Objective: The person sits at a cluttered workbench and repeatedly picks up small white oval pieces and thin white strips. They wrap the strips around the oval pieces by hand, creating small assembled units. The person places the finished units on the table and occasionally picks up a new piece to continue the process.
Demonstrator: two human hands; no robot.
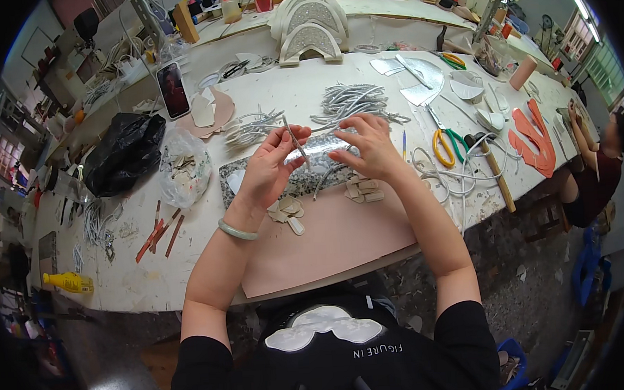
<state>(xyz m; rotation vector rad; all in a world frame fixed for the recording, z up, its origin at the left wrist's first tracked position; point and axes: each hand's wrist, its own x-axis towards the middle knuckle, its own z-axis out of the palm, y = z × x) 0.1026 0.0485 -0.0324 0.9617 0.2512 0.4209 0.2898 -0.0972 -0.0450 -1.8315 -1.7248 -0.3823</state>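
Currently, the person's left hand (270,159) pinches a thin grey strip (297,146) near the centre of the frame. Just right of it, the right hand (374,146) is spread loosely, fingers parted, below silver cords (353,97) at upper middle

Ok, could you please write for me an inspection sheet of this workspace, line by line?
Surface: white table, marked; speckled slab and pink sheet nearest the person.
Work things: thin strip; silvery cords beyond the slab; beige pieces in small piles.
Clutter: black bag, phone, yellow bottle, scissors.
Hands: left hand pinches the strip; right hand open, apparently empty.
Cables: loose white cord near the scissors; cannot tell whether electrical.
Surroundings: another person at the right.
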